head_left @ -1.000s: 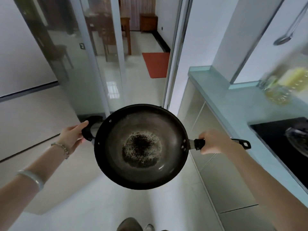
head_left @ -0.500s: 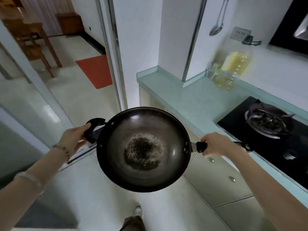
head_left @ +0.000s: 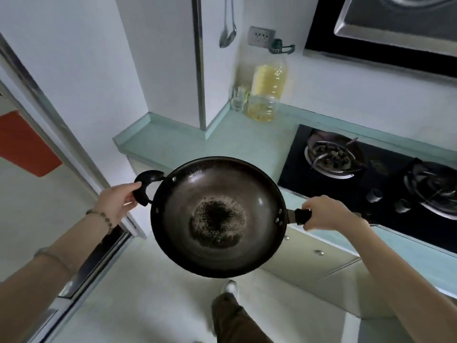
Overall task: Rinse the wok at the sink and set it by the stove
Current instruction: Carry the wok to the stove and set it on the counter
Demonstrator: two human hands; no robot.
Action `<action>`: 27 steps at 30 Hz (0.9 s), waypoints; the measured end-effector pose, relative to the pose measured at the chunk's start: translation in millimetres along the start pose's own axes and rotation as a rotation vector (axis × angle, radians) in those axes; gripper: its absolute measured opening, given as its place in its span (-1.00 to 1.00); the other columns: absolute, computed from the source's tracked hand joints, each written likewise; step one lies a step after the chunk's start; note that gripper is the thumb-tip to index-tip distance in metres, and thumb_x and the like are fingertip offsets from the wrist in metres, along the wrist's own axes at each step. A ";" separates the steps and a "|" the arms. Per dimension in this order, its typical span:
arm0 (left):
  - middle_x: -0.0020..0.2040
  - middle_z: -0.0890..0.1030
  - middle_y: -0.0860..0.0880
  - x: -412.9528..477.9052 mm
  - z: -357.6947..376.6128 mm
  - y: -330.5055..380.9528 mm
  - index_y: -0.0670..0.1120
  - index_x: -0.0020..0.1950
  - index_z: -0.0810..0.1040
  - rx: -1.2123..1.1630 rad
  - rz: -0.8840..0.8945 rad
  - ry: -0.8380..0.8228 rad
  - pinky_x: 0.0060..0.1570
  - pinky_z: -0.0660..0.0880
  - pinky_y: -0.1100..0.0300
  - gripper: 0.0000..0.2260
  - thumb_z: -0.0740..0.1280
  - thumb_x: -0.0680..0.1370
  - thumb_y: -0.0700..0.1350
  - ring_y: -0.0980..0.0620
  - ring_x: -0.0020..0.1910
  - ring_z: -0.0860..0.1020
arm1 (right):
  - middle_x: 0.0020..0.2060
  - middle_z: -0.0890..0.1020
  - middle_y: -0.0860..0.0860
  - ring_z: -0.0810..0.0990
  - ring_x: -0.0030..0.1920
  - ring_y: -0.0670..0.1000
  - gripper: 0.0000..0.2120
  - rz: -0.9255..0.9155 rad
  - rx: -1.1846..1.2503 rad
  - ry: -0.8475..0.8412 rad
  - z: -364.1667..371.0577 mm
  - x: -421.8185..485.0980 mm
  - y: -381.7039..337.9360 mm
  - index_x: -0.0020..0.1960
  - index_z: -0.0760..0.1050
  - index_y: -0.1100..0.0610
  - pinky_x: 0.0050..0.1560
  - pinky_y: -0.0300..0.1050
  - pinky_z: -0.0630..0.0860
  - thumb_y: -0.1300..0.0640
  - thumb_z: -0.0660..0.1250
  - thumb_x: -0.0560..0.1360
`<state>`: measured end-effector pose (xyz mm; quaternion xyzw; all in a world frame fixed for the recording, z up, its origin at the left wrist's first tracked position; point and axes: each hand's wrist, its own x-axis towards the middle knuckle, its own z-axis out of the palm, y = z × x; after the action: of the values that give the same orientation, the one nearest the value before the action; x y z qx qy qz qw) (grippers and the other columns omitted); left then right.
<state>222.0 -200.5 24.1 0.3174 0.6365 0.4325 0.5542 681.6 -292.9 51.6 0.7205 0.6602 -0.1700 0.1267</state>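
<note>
While standing at the end of a pale green countertop (head_left: 188,142), a person is carrying a dark wok (head_left: 218,215) with both hands, holding it in the air over the floor, in front of the counter's edge and just left of the black gas stove (head_left: 366,184). The left hand (head_left: 117,204) is pinching the small loop handle (head_left: 146,186) on the wok's far-left rim, thumb on top and fingers curled underneath, while the right hand (head_left: 326,214) is wrapping fully closed around the long straight handle (head_left: 300,216). The wok is sitting roughly level, its open bowl facing up and showing a dark, speckled patch in the middle (whether that is residue or wear cannot be told). A big bottle of yellow oil (head_left: 267,92) and a small glass (head_left: 238,99) are standing together in the counter's back corner, well apart from the wok, and a ladle (head_left: 227,33) is hanging on the wall above them. No sink is showing here, so the rinsing appears to be done or elsewhere, and the setting-down looks to be the step in hand. The risks from here are judgement only: the light pinch on the loop handle could slip if the metal is wet, tipping the wok toward the floor, and a low swing rightward could knock its rim against the counter edge or the nearer burner grate (head_left: 331,154).
</note>
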 end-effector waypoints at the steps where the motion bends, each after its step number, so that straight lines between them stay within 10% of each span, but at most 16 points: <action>1: -0.22 0.55 -0.11 14.1 11.2 1.5 -0.15 -0.18 0.53 -0.016 -0.013 -0.007 -0.12 0.46 0.21 -0.93 0.36 0.49 -0.20 0.02 -0.25 0.49 | -0.24 0.57 -0.05 0.57 -0.19 -0.01 -0.84 0.022 0.013 -0.010 -1.8 6.1 4.8 -0.19 0.54 0.05 -0.27 -0.13 0.46 0.05 0.41 0.25; 9: -0.44 0.65 0.05 131.4 116.2 25.3 -0.17 -0.10 0.53 0.074 0.014 -0.178 -0.18 0.48 0.28 -0.92 0.26 0.55 -0.26 0.17 -0.43 0.61 | -0.36 0.56 -0.08 0.51 -0.34 -0.09 -0.87 0.174 0.107 0.000 -17.3 66.7 53.7 -0.34 0.44 -0.04 -0.42 -0.22 0.31 0.08 0.40 0.23; 14: -0.09 0.60 -0.14 215.5 182.0 41.1 -0.31 0.15 0.54 0.361 0.109 -0.193 -0.01 0.57 0.12 -0.77 0.24 0.56 -0.23 -0.14 -0.11 0.56 | -0.33 0.54 -0.10 0.53 -0.27 -0.07 -0.87 0.247 0.119 -0.002 -30.1 108.8 80.8 -0.29 0.45 -0.08 -0.40 -0.20 0.32 0.04 0.40 0.24; 20: -0.29 0.50 -0.19 264.0 243.2 66.3 -0.12 -0.35 0.42 0.788 0.318 -0.173 -0.20 0.32 0.10 -0.73 0.18 0.56 -0.18 -0.11 -0.23 0.48 | -0.23 0.57 -0.12 0.54 -0.16 0.00 -0.79 0.313 0.155 0.004 -30.9 149.1 92.8 -0.11 0.52 -0.07 -0.32 -0.15 0.38 0.00 0.40 0.27; 27: -0.06 0.56 -0.26 319.6 321.8 100.4 -0.28 -0.02 0.48 1.235 0.461 -0.254 -0.06 0.42 0.04 -0.74 0.04 0.62 -0.19 -0.23 -0.01 0.55 | -0.29 0.53 -0.13 0.50 -0.21 -0.01 -0.80 0.444 0.244 0.013 -29.3 184.2 81.1 -0.10 0.52 -0.08 -0.36 -0.18 0.34 -0.01 0.40 0.27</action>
<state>470.9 188.4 -26.9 0.7523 0.6130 0.0556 0.2349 777.5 -121.5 -1.1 0.8589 0.4612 -0.2119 0.0687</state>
